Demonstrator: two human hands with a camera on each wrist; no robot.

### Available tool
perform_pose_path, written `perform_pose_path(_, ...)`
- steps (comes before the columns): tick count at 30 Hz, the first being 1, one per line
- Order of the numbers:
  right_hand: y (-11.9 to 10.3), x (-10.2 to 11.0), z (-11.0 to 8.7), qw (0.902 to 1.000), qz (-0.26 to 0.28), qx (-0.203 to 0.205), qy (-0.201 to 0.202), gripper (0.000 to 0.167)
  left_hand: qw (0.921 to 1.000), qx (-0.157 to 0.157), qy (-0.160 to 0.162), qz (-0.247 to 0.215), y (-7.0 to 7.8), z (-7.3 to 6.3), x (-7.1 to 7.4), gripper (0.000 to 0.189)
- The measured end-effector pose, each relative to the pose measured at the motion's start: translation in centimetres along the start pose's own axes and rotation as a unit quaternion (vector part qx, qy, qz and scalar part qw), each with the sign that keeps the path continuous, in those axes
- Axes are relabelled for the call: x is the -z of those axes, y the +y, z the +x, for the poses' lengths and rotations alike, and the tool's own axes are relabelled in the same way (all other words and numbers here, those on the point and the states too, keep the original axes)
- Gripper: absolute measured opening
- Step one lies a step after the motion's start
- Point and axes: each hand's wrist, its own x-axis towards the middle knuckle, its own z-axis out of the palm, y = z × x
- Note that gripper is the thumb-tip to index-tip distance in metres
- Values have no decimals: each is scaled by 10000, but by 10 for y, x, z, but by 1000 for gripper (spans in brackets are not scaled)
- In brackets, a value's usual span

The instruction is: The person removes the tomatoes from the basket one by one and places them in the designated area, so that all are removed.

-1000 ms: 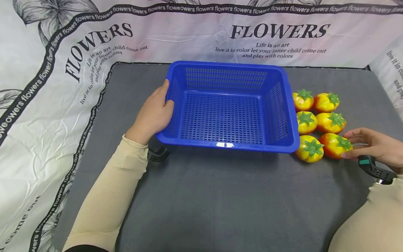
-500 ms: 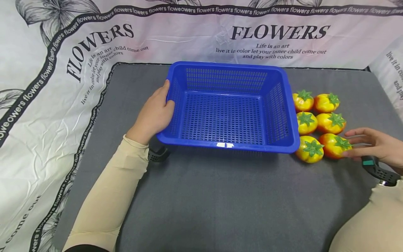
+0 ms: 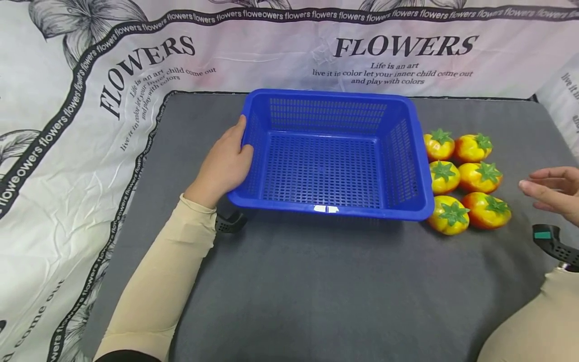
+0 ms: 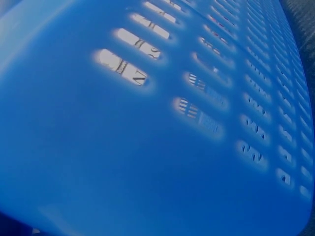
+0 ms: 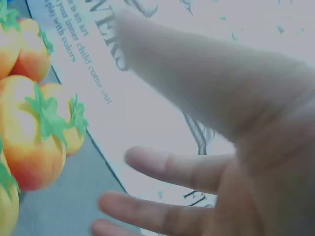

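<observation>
My left hand [image 3: 220,168] grips the left rim of a blue plastic basket [image 3: 323,171], its thumb over the edge. The basket's slotted wall [image 4: 123,147] fills the left wrist view, and the gripping fingers are hidden there. To the basket's right sit several yellow-red tomatoes with green star-shaped tops, in two columns of three; the nearest right one [image 3: 486,211] and the middle right one [image 3: 479,177] lie closest to my right hand [image 3: 554,188]. That hand hovers apart from them, holding nothing. In the right wrist view, its thumb and fingers [image 5: 172,169] are spread.
Dark grey cloth [image 3: 298,286] covers the table, reaching in front of the basket and right of the tomatoes. White fabric [image 3: 271,55] printed with flowers and lettering stands behind and along the left side.
My right hand has left the nearest right tomato and moved right, away from the group. My left hand stays on the basket rim, and the basket and tomatoes keep their places.
</observation>
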Motion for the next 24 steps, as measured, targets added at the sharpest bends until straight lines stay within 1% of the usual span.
perform_pose_path(2, -6, 0, 0, 9990, 60, 56, 438, 20, 10000, 2, -6, 3, 0, 0, -1, 67)
perform_pose_path(3, -9, -1, 0, 9982, 53, 41, 596, 18, 10000, 0, -4, 1, 0, 0, -1, 67)
perform_pose_path(4, -12, -1, -1, 9975, -39, 5, 702, 21, 10000, -4, 2, 2, -1, 0, -1, 67)
perform_pose_path(6, -18, -4, 0, 9967, -204, -38, 780, 37, 10000, -7, 16, 0, -1, 0, -1, 67)
perform_pose_path(7, -21, -5, 1, 9967, -235, -67, 774, 35, 10000, -15, 23, -1, -1, 1, -1, 67)
perform_pose_path(8, -24, -6, 1, 9970, -257, -86, 728, 46, 10000, -23, 29, -7, -1, 1, -1, 67)
perform_pose_path(10, -30, -8, 0, 9984, -155, -72, 534, 60, 10000, -33, 35, -28, 0, 0, -2, 67)
perform_pose_path(14, -40, -10, -1, 9998, 157, 46, 135, 64, 10000, -33, 26, -57, 2, 0, -2, 67)
perform_pose_path(15, -41, -10, -1, 9998, 165, 93, 64, 64, 10000, -24, 14, -50, 2, 0, -2, 67)
perform_pose_path(18, -48, -11, 0, 9998, 64, 186, -47, 69, 10000, 20, -35, -3, 3, -1, -1, 68)
perform_pose_path(22, -60, -11, 2, 9995, -216, 163, -155, 73, 9999, 94, -91, 49, 4, -1, 2, 70)
perform_pose_path(24, -65, -11, 2, 9990, -306, 213, -246, 74, 9999, 99, -116, 61, 5, -1, 3, 70)
